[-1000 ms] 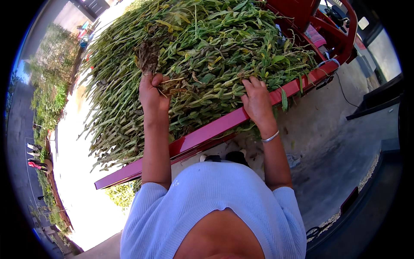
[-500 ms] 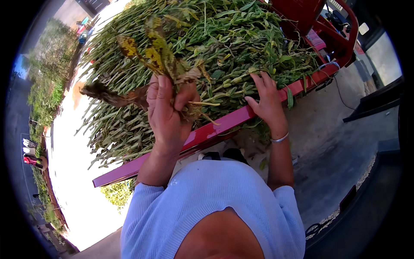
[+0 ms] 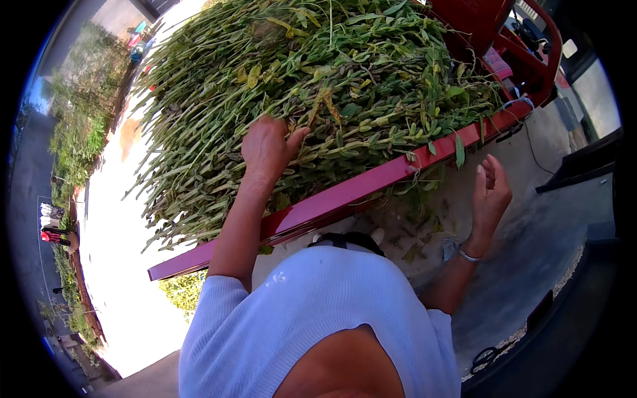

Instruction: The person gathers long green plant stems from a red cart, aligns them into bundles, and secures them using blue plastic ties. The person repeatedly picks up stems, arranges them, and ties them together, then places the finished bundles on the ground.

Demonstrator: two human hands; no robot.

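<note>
Working along the near edge of a heap of cut green stalks, spread over the upper middle of the frame behind a slanting red rail. Just changed: no longer holding up the bunch of withered leaves seen half a second ago in the left hand. Now back low over the stalks with that hand, left of the frame's centre, with thumb stretched right toward a dry yellow leaf; with fingertips hidden, cannot tell whether closed on anything. Also drawn off the heap since then with the right hand: now outside the rail, right of centre, well apart from the left and above the grey floor, with fingers loosely curled and nothing visible in them. To judge by that, rid of one handful, and tending the heap from the left alone at this instant. Below the rail, near centre, scattered with fallen leaves on the floor; cannot say whether from that same bunch. Still mixed in the heap with brown and yellow among green.
</note>
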